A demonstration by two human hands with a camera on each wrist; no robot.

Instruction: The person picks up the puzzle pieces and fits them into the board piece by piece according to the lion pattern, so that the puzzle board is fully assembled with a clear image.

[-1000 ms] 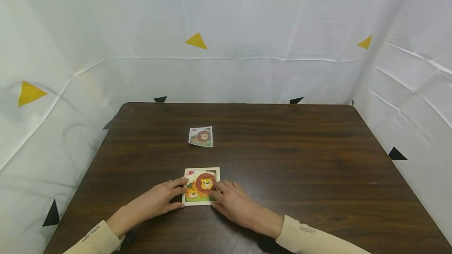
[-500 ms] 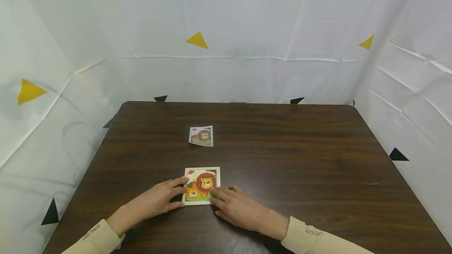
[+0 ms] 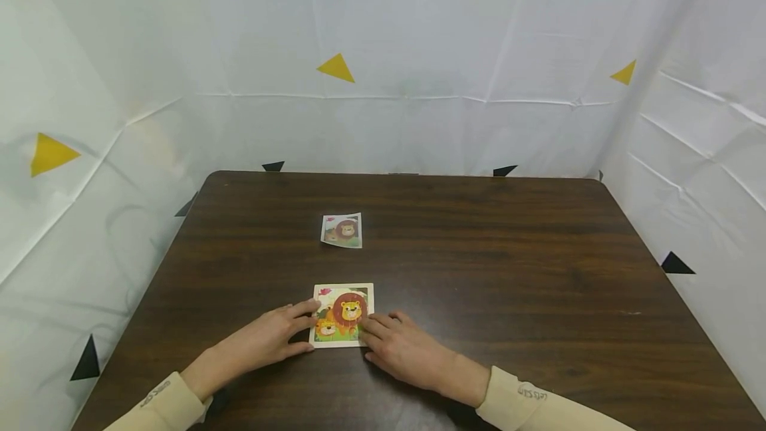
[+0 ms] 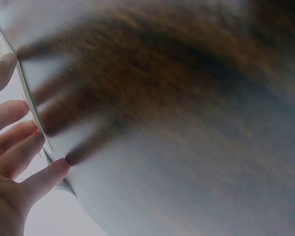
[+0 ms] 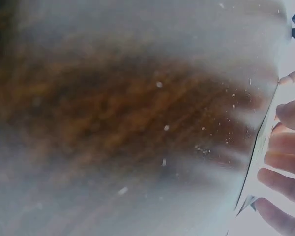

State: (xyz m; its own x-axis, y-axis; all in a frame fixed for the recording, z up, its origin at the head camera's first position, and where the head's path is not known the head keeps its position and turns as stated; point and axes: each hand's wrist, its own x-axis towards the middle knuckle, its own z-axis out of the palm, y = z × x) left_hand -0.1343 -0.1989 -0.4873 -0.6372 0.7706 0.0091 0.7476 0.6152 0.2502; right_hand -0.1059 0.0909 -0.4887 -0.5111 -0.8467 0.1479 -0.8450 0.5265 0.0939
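Observation:
A square lion puzzle (image 3: 347, 308) with a pale border lies flat near the front of the table. Along its left side, my left hand (image 3: 278, 334) rests fingertips on the border, thumb by the lower left corner. My right hand (image 3: 403, 351) has its fingertips over the lower right part of the picture, covering that corner. In the left wrist view, spread fingers reach the puzzle's thin pale edge (image 4: 29, 96). The right wrist view has the right hand's fingers (image 5: 285, 147) over the opposite edge.
Behind the puzzle on the brown table (image 3: 479, 251) lies a small paper card (image 3: 342, 231) with the same lion picture, one corner slightly lifted. White sheeting (image 3: 413, 32) with yellow and black triangles surrounds the table's back and sides.
My right hand has drawn back slightly to the right and toward me, its fingertips still at the puzzle's lower right. The left hand and the puzzle stay in place.

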